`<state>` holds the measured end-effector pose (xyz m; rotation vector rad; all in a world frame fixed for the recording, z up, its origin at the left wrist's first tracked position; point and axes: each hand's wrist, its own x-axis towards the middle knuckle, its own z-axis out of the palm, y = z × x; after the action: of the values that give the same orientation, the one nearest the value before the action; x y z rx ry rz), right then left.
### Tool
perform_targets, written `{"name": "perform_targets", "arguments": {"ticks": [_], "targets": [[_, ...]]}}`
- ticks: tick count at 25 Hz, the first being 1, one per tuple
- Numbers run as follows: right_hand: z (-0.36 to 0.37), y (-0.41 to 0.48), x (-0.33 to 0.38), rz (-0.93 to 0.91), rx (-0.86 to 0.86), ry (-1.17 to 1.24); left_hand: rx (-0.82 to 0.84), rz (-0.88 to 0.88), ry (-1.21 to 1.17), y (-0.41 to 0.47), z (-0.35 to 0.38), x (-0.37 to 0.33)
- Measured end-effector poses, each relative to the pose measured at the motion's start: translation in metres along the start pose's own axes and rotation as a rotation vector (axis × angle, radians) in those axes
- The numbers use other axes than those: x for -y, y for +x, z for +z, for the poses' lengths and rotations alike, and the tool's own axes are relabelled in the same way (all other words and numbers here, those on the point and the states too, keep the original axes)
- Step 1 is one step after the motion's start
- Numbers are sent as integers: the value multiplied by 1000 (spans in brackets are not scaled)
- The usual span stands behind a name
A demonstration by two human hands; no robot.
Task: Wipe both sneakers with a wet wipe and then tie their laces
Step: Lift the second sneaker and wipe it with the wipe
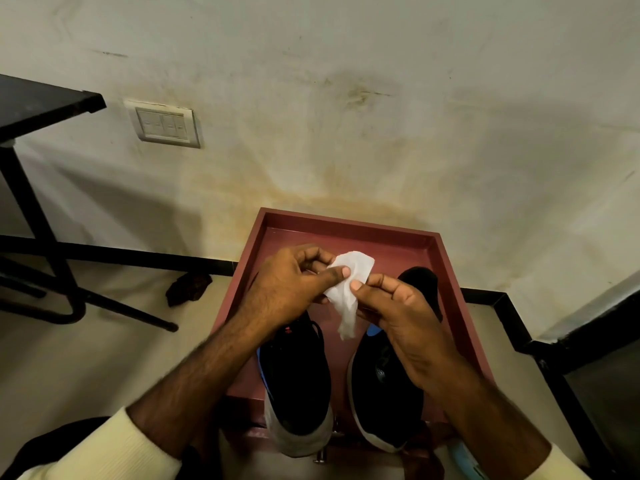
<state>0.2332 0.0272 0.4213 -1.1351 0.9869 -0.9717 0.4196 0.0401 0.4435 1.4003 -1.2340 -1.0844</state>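
Note:
Two black sneakers stand side by side in a maroon tray (pixel 349 227), toes toward me: the left sneaker (pixel 298 379) with a grey toe cap and the right sneaker (pixel 384 393) with a pale sole. Above them I hold a white wet wipe (pixel 348 289) between both hands. My left hand (pixel 294 285) pinches its upper left edge with thumb and fingers. My right hand (pixel 398 313) pinches its right edge, thumb on top. The wipe's lower end hangs loose between the shoes. The laces are hidden in the dark uppers.
The tray sits on a low stand against a stained wall. A black metal table frame (pixel 41 209) stands at the left, with a dark crumpled object (pixel 188 289) on the floor beside it. A black step edge (pixel 554 344) runs at the right.

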Motion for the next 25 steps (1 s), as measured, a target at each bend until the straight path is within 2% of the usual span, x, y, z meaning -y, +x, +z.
{"name": "perform_targets", "arguments": {"ticks": [3, 6, 10, 15, 19, 23, 25], "targets": [[-5, 4, 0, 15, -82, -36, 69, -35, -105, 4, 0, -4], [-10, 6, 5, 58, -117, 62, 153, -118, -268, 7, -3, -8], [-15, 5, 9, 61, -148, 90, 345, -165, -179, 6, -3, -3], [-23, 4, 9, 62, -219, 66, 172, -185, -200, 14, 0, 1], [-27, 1, 14, 58, -223, 92, 154, -132, -204, 13, 9, 1], [-25, -5, 21, 54, -121, 159, 86, -68, -177, 13, 27, -2], [-32, -5, 26, 63, -116, 135, 127, -83, -224, 12, 39, -5]]}}
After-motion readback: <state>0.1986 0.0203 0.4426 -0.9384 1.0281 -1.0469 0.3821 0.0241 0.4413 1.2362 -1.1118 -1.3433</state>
